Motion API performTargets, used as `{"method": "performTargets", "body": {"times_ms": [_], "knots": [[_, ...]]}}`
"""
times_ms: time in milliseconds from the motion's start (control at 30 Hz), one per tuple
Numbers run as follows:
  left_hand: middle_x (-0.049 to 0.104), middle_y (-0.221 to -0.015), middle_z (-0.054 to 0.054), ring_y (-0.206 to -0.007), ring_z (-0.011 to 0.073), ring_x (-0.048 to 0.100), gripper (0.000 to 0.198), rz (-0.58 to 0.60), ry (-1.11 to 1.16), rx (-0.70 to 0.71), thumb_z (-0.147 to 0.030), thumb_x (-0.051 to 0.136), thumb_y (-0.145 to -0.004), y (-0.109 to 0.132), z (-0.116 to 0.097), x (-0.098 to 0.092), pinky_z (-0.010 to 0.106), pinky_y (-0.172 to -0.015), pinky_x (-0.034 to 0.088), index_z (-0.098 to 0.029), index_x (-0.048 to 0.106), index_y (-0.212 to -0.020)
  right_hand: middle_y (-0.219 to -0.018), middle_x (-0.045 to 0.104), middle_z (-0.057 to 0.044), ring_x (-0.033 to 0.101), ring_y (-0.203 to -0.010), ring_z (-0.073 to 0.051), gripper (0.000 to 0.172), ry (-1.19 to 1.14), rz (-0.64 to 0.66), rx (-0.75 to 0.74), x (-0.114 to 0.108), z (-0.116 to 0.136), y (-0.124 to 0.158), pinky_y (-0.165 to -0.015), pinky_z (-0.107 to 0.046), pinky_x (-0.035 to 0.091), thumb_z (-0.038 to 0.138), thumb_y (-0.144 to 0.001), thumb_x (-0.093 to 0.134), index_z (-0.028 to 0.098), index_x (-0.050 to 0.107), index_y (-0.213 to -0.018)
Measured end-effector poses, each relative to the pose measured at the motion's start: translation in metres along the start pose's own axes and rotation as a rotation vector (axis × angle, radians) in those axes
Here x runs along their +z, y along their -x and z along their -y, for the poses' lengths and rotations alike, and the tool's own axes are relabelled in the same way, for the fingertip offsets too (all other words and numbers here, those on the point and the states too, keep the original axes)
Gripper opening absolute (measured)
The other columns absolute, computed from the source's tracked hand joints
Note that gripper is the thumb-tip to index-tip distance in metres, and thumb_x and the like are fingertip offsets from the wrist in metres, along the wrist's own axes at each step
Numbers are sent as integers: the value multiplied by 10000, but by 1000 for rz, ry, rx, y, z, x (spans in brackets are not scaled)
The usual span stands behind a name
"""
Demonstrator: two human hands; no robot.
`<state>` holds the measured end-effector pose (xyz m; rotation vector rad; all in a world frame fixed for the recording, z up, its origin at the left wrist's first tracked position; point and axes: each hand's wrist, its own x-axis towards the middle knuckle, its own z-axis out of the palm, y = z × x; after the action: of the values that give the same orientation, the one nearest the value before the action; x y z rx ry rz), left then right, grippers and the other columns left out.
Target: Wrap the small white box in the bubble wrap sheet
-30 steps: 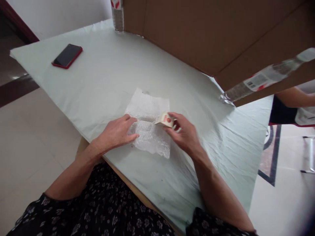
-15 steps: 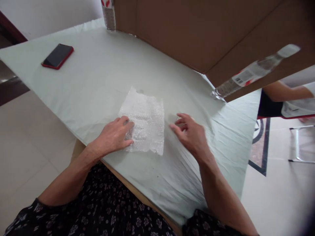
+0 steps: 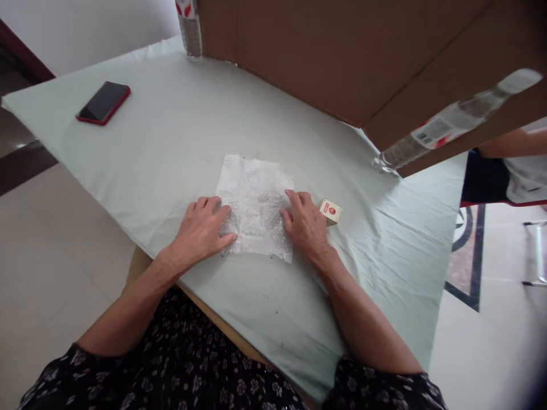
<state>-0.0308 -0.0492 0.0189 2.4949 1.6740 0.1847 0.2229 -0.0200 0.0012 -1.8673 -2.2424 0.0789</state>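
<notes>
A sheet of clear bubble wrap [image 3: 258, 196] lies flat on the pale green tablecloth in front of me. Along its left edge rests my left hand [image 3: 205, 226], fingers spread and thumb on the sheet. My right hand [image 3: 305, 223] touches the right edge, its fingers apart and slightly bent. Just right of that hand sits a small cream box [image 3: 330, 211] with a red label, partly covered by the hand.
At the far left lies a phone [image 3: 103, 103] in a red case. A large cardboard panel [image 3: 290, 51] stands at the back, with plastic bottles [image 3: 444, 128] at its sides. Behind it on the right, a person's arm [image 3: 508, 143] shows. The tablecloth [image 3: 162, 142] covers the table.
My right hand has moved left onto the bubble wrap's right edge, uncovering the small box. The sheet now lies flatter and straighter. My left hand stays at the left edge.
</notes>
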Motion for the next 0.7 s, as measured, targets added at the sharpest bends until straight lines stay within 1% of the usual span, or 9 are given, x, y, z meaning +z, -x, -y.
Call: {"method": "performTargets", "body": {"times_ms": [100,167,267,333,433,533,600,633,700], "knots": [[514,-1458,250,-1351,445,473,516,-52,-23,55,-314,727,-822,1,-5,-5,620,-1085,424,-120,636,-1292,-1370,570,-197,599,-1091,-333,407,41,-89,-66,-6,7,6,-859,-475,515,190,-925,516,168,566,-1328],[481,-1505,249,-1434,434,407,507,-64,-15,156,-253,719,-819,-1,-9,-10,609,-1137,389,-116,623,-1297,-1417,543,-205,576,-1142,-348,388,31,-87,-149,-9,13,10,-930,-509,492,232,-939,544,157,576,-1318],[487,-1523,222,-1479,383,386,464,-21,40,300,-193,677,-846,-8,-13,-10,545,-1168,397,-120,609,-1300,-1442,548,-212,547,-1233,-365,461,-50,38,-326,-5,22,17,-982,-518,485,357,-937,611,148,566,-1345],[496,-1522,214,-1470,369,410,465,32,79,329,-202,660,-865,-13,-11,-5,526,-1170,407,-120,598,-1318,-1454,552,-217,523,-1300,-372,524,-98,124,-385,1,26,20,-1021,-530,475,409,-925,636,145,554,-1370],[500,-1532,188,-1457,367,432,492,97,143,307,-292,659,-883,-16,-3,7,541,-1175,399,-153,589,-1350,-1481,537,-229,485,-1378,-381,538,-145,178,-398,5,26,20,-1064,-545,456,411,-916,658,139,568,-1371],[458,-1581,161,-1504,346,371,555,113,217,293,-369,654,-893,-14,8,17,531,-1210,354,-183,555,-1407,-1432,597,-200,555,-1323,-359,424,-212,180,-414,-10,13,17,-1053,-539,474,345,-916,656,176,633,-1303],[441,-1597,153,-1520,341,344,578,112,257,290,-378,655,-888,-13,13,20,535,-1218,337,-194,544,-1424,-1353,662,-159,607,-1256,-336,336,-247,103,-363,-28,-2,14,-1050,-548,474,314,-935,617,224,666,-1255],[439,-1598,153,-1521,344,341,580,110,271,289,-376,656,-883,-12,14,21,543,-1219,332,-196,547,-1424,-1325,680,-143,611,-1247,-328,329,-245,40,-306,-38,-12,13,-1059,-552,464,305,-944,597,240,664,-1259],[442,-1596,159,-1519,353,340,576,107,289,282,-364,660,-874,-12,14,21,555,-1219,323,-193,562,-1415,-1346,664,-137,600,-1250,-344,382,-191,-46,-212,-52,-34,12,-1049,-553,461,332,-918,620,241,646,-1288]]}}
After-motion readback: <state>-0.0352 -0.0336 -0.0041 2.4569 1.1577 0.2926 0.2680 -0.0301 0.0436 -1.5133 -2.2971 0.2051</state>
